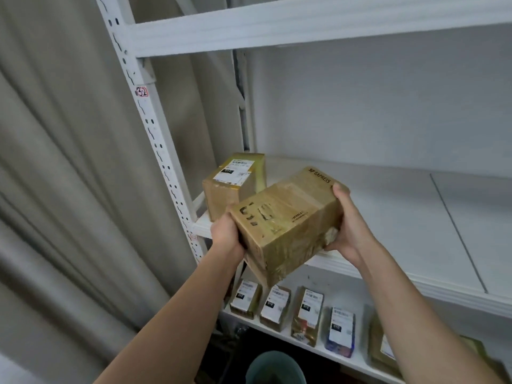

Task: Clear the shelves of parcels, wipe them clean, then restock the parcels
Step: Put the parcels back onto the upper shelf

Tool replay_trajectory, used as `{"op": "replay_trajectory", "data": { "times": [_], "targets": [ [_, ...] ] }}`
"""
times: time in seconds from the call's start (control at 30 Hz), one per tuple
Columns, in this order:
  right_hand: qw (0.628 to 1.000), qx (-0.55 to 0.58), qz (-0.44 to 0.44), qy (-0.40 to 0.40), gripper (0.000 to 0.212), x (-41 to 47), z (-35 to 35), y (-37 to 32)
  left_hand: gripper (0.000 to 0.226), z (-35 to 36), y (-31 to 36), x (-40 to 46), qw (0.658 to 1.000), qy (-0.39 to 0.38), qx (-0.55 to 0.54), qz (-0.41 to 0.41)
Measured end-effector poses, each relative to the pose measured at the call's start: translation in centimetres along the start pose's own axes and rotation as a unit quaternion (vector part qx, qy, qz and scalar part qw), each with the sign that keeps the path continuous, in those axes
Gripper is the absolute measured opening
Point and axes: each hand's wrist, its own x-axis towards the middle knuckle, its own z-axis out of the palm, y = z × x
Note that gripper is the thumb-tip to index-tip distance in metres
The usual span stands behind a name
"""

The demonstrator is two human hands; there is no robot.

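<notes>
A brown taped cardboard parcel printed "SF EXPRESS" (288,217) is held tilted in the air before the front edge of the middle white shelf board (401,217), its far end over the board and its near end hanging past the lip. I see my left hand (225,234) gripping the parcel's near left end, fingers curled underneath out of sight, and my right hand (350,225) clasping the far right end, thumb on the top corner and fingers wrapped below. Both hands are thus closed on this one parcel.

One second brown cardboard box bearing a white shipping label (235,184) stands on the same board in the left rear corner, just beside the held parcel; whether the two touch I cannot tell.

On the lower white shelf board (304,342) I count five parcels in a row: three brown label-fronted packets (277,306) standing side by side at the left, one blue-and-white packet (340,331) next, and one brown flat parcel (383,347) at the right, partly hidden by my right forearm.

One upper shelf beam (304,26) crosses the top. The white perforated upright post (155,134) carries one small tag marked "32" (142,92). A beige pleated curtain (69,162) hangs at the left. One dark green round bucket rim (274,368) shows at the bottom.
</notes>
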Motion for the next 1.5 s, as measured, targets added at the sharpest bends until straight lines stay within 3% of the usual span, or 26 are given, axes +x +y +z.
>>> {"op": "replay_trajectory", "data": {
  "times": [0.13, 0.27, 0.4, 0.47, 0.6, 0.77, 0.83, 0.93, 1.1, 1.23, 1.37, 1.5],
  "targets": [
    [0.994, 0.053, -0.043, 0.085, 0.037, 0.2, -2.1, 0.0, 0.016, 2.6, -1.2, -0.4, 0.994, -0.060, 0.081, -0.029],
    [0.980, 0.155, -0.090, 0.088, 0.034, 0.7, -3.8, 0.5, 0.038, 3.8, -2.1, -0.4, 0.969, -0.086, 0.180, -0.148],
    [0.957, 0.261, -0.107, 0.061, 0.028, 1.7, -5.6, 0.7, 0.038, 3.6, -3.1, 1.0, 0.952, -0.133, 0.150, -0.230],
    [0.958, 0.264, -0.081, 0.081, 0.028, 2.8, -6.4, 0.7, 0.035, 3.5, -3.6, 1.5, 0.958, -0.129, 0.153, -0.207],
    [0.977, 0.142, -0.059, 0.149, 0.046, 5.0, -6.7, 1.4, 0.026, 4.5, -4.1, 1.7, 0.977, -0.094, 0.142, -0.128],
    [0.943, 0.004, -0.064, 0.326, 0.019, 6.3, -5.5, 2.1, 0.018, 5.4, -3.7, 2.0, 0.981, -0.114, 0.144, -0.055],
    [0.949, -0.028, -0.058, 0.310, 0.028, 6.9, -5.3, 2.5, 0.018, 5.4, -3.5, 2.4, 0.982, -0.123, 0.143, -0.028],
    [0.973, -0.030, -0.040, 0.225, 0.046, 7.6, -4.7, 2.6, 0.021, 5.4, -3.5, 3.1, 0.980, -0.130, 0.148, -0.004],
    [0.992, -0.046, -0.060, 0.103, 0.028, 7.6, -3.3, 2.8, 0.032, 4.6, -4.2, 4.5, 0.976, -0.113, 0.184, 0.022],
    [0.989, -0.092, -0.076, 0.082, 0.042, 8.2, -3.2, 3.2, 0.033, 3.9, -4.3, 5.4, 0.979, -0.116, 0.166, 0.004],
    [0.989, -0.087, -0.105, 0.064, 0.043, 8.4, -3.1, 3.4, 0.041, 3.8, -4.9, 5.9, 0.980, -0.110, 0.167, 0.014],
    [0.974, -0.140, -0.151, 0.099, 0.060, 8.6, -2.5, 4.3, 0.043, 4.6, -5.4, 5.6, 0.952, -0.078, 0.282, 0.086]
  ]
}}
